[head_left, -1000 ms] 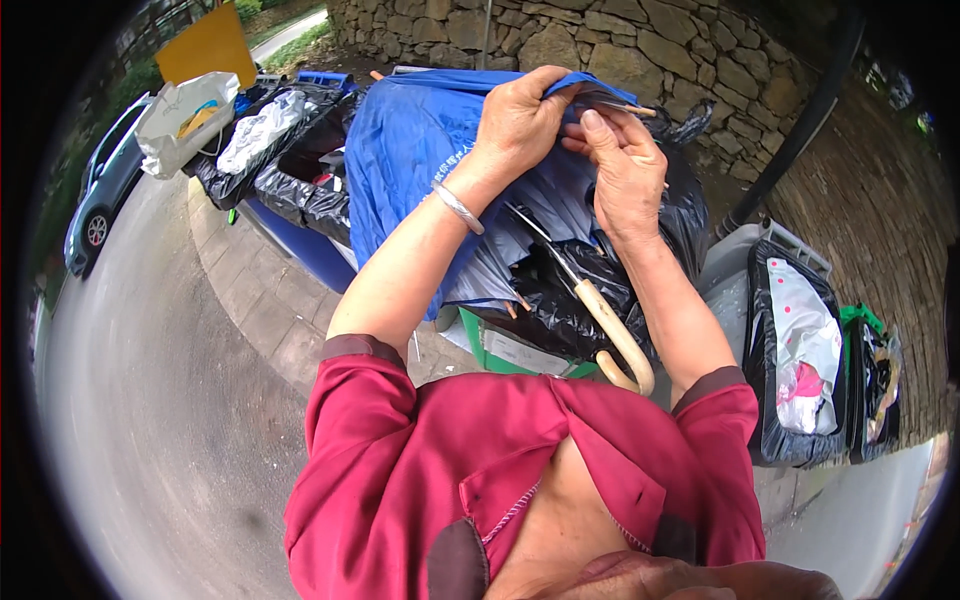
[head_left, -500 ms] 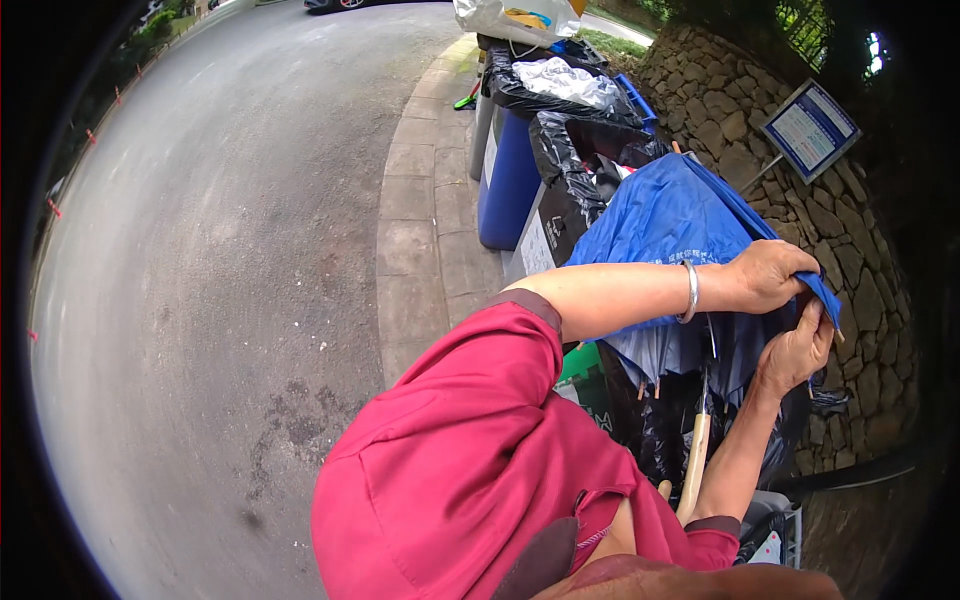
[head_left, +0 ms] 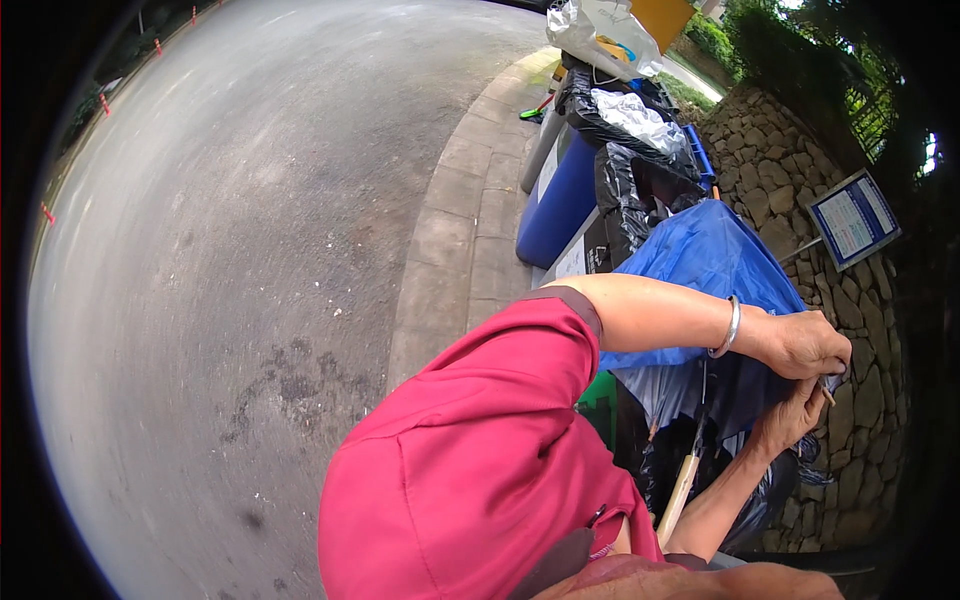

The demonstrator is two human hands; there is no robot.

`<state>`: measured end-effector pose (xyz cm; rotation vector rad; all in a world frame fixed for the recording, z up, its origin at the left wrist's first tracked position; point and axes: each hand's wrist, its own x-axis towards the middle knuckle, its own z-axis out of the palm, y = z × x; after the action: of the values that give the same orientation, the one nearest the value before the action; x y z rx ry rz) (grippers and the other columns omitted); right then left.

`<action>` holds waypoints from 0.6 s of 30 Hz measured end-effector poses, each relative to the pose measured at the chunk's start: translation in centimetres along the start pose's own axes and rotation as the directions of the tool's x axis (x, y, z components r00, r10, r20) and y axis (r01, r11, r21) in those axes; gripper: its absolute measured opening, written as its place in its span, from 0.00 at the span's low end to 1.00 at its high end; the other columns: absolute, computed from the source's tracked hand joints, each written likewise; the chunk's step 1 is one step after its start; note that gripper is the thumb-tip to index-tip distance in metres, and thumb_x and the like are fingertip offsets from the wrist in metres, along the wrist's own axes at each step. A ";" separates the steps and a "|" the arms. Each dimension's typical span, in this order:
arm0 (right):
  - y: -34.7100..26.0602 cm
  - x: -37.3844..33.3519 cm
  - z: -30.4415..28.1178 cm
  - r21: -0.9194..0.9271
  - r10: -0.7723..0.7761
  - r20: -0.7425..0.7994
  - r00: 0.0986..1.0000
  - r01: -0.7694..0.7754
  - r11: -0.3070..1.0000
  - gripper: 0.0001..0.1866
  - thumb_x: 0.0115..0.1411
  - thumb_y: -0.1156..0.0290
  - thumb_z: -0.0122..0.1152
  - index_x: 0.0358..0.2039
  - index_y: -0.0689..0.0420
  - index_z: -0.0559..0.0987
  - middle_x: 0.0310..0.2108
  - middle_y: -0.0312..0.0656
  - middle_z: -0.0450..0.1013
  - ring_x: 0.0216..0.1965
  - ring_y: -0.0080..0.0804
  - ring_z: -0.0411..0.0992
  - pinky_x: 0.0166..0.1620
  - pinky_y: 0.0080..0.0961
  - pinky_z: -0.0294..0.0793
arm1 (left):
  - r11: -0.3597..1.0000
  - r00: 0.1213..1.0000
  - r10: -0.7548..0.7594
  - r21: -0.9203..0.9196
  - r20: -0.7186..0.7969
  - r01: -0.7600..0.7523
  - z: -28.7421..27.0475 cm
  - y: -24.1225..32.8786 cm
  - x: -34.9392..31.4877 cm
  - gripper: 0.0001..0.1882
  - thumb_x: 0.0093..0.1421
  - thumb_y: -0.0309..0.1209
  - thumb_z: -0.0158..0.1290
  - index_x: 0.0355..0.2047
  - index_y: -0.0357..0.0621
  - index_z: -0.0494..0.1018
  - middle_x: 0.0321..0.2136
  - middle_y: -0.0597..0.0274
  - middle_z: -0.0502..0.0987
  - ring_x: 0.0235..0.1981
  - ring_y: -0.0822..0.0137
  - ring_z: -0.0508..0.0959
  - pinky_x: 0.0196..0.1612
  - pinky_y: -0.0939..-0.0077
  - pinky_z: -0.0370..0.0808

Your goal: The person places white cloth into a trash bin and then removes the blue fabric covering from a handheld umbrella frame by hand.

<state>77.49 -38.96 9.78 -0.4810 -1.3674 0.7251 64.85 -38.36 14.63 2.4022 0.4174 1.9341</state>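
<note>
A blue umbrella (head_left: 705, 250) is spread partly open in front of me, its canopy loose and folded, with a metal shaft and a pale handle (head_left: 680, 495) pointing toward my body. My left hand (head_left: 805, 343), with a silver bangle on the wrist, reaches across the canopy and is closed on its right edge. Just below, my right hand (head_left: 790, 415) pinches the same edge by a rib tip (head_left: 828, 393). The two hands touch or nearly touch. The fingers partly hide the fabric between them.
Beyond the umbrella stand a blue bin (head_left: 555, 190) and other bins lined with black bags (head_left: 625, 190). A white plastic bag (head_left: 590, 35) tops the far one. A stone wall (head_left: 770, 180) and a sign (head_left: 853, 220) are on the right; a paved kerb (head_left: 440, 230) borders the road.
The view has shifted, so the bins and umbrella sit farther right. My hands have come closer together at the canopy edge, and the blue flap between them is now mostly covered.
</note>
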 end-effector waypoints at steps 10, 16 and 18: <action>0.7 0.7 0.1 0.199 0.117 0.149 0.982 -0.145 0.969 0.21 0.62 0.60 0.47 0.47 0.65 0.68 0.45 0.40 0.67 0.45 0.27 0.65 0.50 0.23 0.62 | 0.974 0.986 -0.014 0.227 0.169 -0.025 -1.6 0.7 2.0 0.10 0.55 0.35 0.45 0.26 0.42 0.71 0.21 0.52 0.74 0.25 0.50 0.75 0.28 0.61 0.71; 1.6 1.8 -1.0 0.240 0.014 0.223 0.975 -0.069 0.968 0.18 0.62 0.57 0.46 0.35 0.63 0.69 0.32 0.40 0.66 0.37 0.30 0.64 0.48 0.28 0.63 | 0.919 0.980 0.094 0.363 0.176 -0.154 -1.7 0.2 3.5 0.09 0.52 0.33 0.46 0.27 0.41 0.71 0.22 0.52 0.75 0.26 0.52 0.76 0.28 0.62 0.72; 0.8 -0.8 1.6 0.091 -0.137 0.281 0.950 0.116 0.989 0.22 0.62 0.54 0.43 0.20 0.60 0.61 0.21 0.40 0.60 0.27 0.30 0.60 0.43 0.35 0.67 | 0.926 0.963 0.032 0.369 -0.266 0.071 -3.2 -2.3 7.2 0.01 0.47 0.24 0.44 0.22 0.40 0.65 0.18 0.48 0.73 0.21 0.50 0.74 0.24 0.60 0.71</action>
<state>75.78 -39.16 8.89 -0.2318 -1.6203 0.7567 62.74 -34.99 21.76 2.3178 0.8991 2.3676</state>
